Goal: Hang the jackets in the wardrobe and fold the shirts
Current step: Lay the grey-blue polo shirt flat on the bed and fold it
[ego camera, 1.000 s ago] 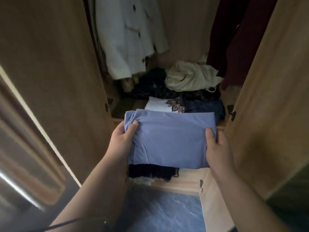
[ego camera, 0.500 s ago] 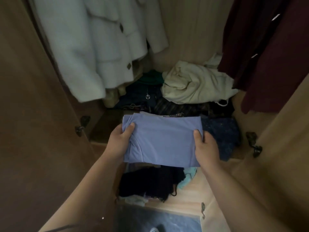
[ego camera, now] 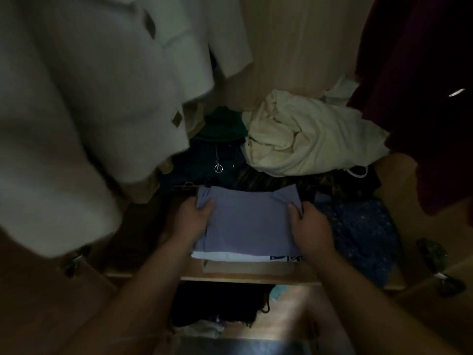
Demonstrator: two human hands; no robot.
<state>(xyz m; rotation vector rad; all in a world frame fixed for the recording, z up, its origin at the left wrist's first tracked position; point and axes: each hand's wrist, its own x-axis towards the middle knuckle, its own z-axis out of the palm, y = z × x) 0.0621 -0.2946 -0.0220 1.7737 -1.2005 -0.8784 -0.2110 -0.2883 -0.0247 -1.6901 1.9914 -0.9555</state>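
A folded lilac shirt lies on top of a folded white shirt with a dark print, at the front of the wardrobe shelf. My left hand grips the lilac shirt's left edge, thumb on top. My right hand grips its right edge the same way. A white jacket hangs at the upper left. A maroon garment hangs at the upper right.
Behind the lilac shirt lie a crumpled cream garment, a dark zipped top and a green cloth. A blue patterned fabric lies to the right. Dark clothes fill the shelf below. Door hinges flank the opening.
Both hands carried the lilac shirt forward into the wardrobe and lowered it onto the white shirt on the shelf. The view moved closer in and grew darker.
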